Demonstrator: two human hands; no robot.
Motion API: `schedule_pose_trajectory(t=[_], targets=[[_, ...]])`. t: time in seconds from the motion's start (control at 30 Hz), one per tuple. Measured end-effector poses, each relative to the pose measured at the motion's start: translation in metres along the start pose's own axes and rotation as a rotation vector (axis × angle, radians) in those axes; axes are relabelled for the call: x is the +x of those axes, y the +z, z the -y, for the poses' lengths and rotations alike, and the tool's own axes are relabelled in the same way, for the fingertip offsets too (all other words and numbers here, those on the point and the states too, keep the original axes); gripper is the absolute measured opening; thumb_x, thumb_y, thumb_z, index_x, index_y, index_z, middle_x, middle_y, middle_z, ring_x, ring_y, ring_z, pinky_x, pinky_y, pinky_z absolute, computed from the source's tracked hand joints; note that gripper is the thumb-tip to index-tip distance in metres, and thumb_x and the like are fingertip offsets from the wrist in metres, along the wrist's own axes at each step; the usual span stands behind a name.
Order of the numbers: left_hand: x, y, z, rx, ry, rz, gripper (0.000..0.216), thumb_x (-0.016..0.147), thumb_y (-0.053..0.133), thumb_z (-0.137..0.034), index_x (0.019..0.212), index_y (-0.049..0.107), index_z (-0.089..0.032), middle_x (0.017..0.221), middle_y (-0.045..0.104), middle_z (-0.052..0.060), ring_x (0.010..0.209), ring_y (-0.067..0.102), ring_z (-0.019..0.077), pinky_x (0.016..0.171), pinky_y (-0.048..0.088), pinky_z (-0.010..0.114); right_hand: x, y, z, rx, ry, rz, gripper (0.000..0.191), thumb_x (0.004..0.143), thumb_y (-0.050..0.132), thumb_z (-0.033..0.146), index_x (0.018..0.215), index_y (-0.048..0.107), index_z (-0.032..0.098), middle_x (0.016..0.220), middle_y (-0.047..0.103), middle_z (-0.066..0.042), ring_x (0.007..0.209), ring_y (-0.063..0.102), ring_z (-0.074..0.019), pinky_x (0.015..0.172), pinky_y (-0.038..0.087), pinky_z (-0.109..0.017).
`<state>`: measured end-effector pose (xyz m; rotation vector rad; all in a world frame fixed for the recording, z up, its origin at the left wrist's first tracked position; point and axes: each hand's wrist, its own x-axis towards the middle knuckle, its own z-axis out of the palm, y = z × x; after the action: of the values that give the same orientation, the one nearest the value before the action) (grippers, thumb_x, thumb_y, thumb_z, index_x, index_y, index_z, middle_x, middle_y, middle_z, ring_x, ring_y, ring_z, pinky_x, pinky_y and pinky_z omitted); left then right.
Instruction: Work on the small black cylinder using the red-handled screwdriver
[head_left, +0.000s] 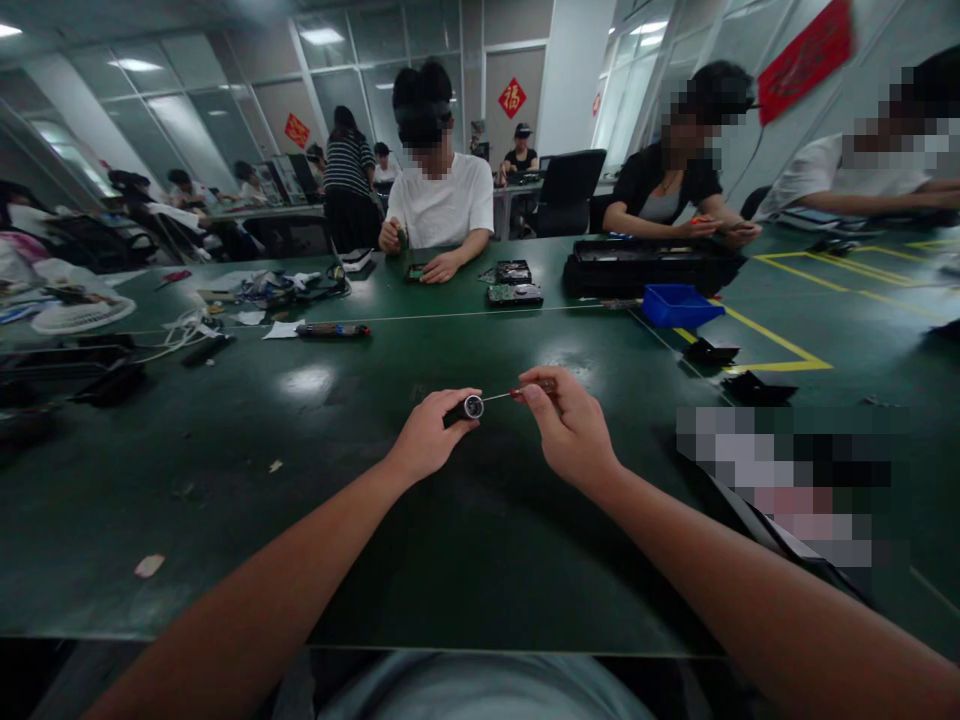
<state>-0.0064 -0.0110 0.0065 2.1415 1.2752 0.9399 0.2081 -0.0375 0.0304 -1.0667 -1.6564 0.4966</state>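
Note:
Above the green table (247,540), my left hand (430,437) is closed round a dark cylindrical part (471,407) with a silver ring at its open end, which faces me and to the right. My right hand (571,428) grips the reddish, see-through handle of a screwdriver (498,397). The thin shaft points left, and its tip is at the ring end of the cylinder. Whether the tip touches the rim or sits inside is too small to tell. The rest of the cylinder is hidden by my left fingers.
A blue tray (681,306) and black plastic pieces (759,388) lie at right, near a blurred-out object. Ahead are circuit boards (514,294) and a long black casing (652,268). Cables (184,330) and dark parts lie at left. Co-workers sit across the table.

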Motion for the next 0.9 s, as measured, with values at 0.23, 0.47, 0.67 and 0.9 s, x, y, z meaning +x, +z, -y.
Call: schedule_pose_trajectory(t=[0.23, 0.47, 0.67, 0.9], targets=[[0.0, -0.002, -0.003, -0.017, -0.017, -0.014, 0.04, 0.089, 0.067, -0.022, 0.128, 0.063, -0.026, 0.127, 0.065, 0.005, 0.12, 0.057, 0.0242, 0.109, 0.039, 0.044, 0.0, -0.001, 0.001, 0.003, 0.019, 0.023, 0.016, 0.099, 0.048, 0.033, 0.105, 0.058, 0.022, 0.092, 0.074, -0.006, 0.089, 0.072, -0.0226, 0.079, 0.052, -0.038], [-0.001, -0.002, 0.002, 0.014, 0.004, -0.009, 0.042, 0.089, 0.069, -0.023, 0.13, 0.062, -0.027, 0.129, 0.065, 0.005, 0.124, 0.055, 0.0249, 0.11, 0.038, 0.046, 0.003, -0.004, 0.009, -0.151, 0.02, 0.033, 0.021, 0.093, 0.059, 0.042, 0.084, 0.063, 0.023, 0.074, 0.072, -0.002, 0.067, 0.067, -0.0181, 0.063, 0.047, -0.03], [-0.001, 0.001, 0.007, 0.029, 0.084, 0.009, 0.042, 0.087, 0.072, -0.024, 0.128, 0.064, -0.028, 0.127, 0.066, 0.004, 0.122, 0.056, 0.0244, 0.11, 0.039, 0.045, 0.004, -0.004, 0.009, -0.257, 0.003, 0.016, 0.037, 0.091, 0.06, 0.049, 0.065, 0.055, 0.023, 0.057, 0.062, 0.001, 0.047, 0.051, -0.0125, 0.049, 0.037, -0.028], [0.0, -0.001, 0.005, 0.041, 0.057, 0.007, 0.04, 0.088, 0.07, -0.023, 0.128, 0.064, -0.027, 0.128, 0.066, 0.005, 0.122, 0.057, 0.0245, 0.11, 0.039, 0.045, 0.004, -0.005, 0.011, -0.134, -0.053, 0.127, 0.012, 0.092, 0.058, 0.033, 0.096, 0.065, 0.024, 0.088, 0.074, -0.005, 0.081, 0.07, -0.0213, 0.073, 0.054, -0.035]])
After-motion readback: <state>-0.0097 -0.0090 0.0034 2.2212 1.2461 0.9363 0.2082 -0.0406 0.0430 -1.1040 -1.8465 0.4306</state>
